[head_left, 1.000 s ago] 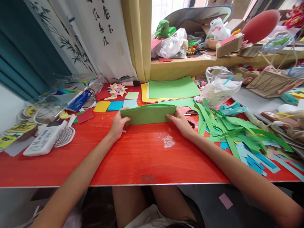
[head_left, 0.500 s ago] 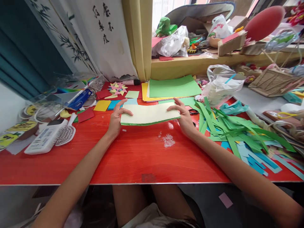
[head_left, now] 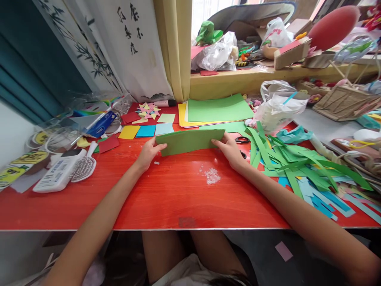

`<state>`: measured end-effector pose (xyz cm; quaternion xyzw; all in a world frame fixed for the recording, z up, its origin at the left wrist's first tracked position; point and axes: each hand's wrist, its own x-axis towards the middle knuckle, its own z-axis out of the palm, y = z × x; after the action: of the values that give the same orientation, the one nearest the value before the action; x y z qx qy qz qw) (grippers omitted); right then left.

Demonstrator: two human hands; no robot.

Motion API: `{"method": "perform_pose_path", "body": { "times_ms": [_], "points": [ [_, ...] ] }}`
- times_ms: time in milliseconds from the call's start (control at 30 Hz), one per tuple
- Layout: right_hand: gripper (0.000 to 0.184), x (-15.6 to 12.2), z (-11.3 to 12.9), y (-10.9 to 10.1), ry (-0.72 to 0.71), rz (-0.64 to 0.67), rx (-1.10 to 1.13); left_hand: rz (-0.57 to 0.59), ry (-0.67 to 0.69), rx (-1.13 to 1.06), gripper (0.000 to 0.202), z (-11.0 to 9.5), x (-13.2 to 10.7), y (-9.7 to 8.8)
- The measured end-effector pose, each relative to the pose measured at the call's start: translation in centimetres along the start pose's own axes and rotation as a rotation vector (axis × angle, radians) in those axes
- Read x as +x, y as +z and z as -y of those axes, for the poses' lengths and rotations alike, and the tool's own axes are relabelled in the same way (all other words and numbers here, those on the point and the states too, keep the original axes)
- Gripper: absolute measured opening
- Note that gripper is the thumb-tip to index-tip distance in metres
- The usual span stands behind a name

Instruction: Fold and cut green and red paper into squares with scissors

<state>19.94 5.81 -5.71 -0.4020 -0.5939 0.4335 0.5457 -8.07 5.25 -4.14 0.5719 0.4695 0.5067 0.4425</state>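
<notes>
Between my hands I hold green paper (head_left: 190, 142) above the red table, its green face tilted toward me. My left hand (head_left: 149, 153) grips its left end, thumb in front and fingers hidden behind. At the right end my right hand (head_left: 230, 151) pinches it the same way. Black-handled scissors (head_left: 242, 140) lie just beyond my right hand, partly covered by it. Behind the held paper are small squares: a yellow one (head_left: 129, 132), a blue one (head_left: 145, 131) and a pale blue one (head_left: 164, 128). Whether the held paper is one sheet or more cannot be seen.
A stack of coloured sheets (head_left: 220, 109) lies at the back. Green paper strips (head_left: 297, 163) are heaped on the right, beside a plastic bag (head_left: 279, 107). At left are a hairbrush (head_left: 83, 167) and a white packet (head_left: 58, 171). Clear scraps (head_left: 212, 176) lie in front.
The held paper has turned from its cream face lying upward to its green face toward me. Both hands have kept hold of its ends, and their fingers have gone behind it.
</notes>
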Motion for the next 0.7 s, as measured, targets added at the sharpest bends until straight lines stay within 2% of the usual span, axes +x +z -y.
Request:
{"method": "perform_pose_path", "body": {
  "times_ms": [333,500,700],
  "points": [
    [0.035,0.2,-0.6,-0.2,0.085,0.034,0.134,0.236,-0.153,0.223,0.033,-0.9,0.5,-3.1],
    [0.036,-0.1,-0.3,0.1,0.137,0.061,0.171,0.197,-0.087,0.22,0.031,-1.4,0.6,-3.7],
    [0.039,-0.3,0.1,0.3,0.214,0.126,0.162,0.17,-0.101,0.233,0.032,-0.9,0.9,-4.0]
  ]
}}
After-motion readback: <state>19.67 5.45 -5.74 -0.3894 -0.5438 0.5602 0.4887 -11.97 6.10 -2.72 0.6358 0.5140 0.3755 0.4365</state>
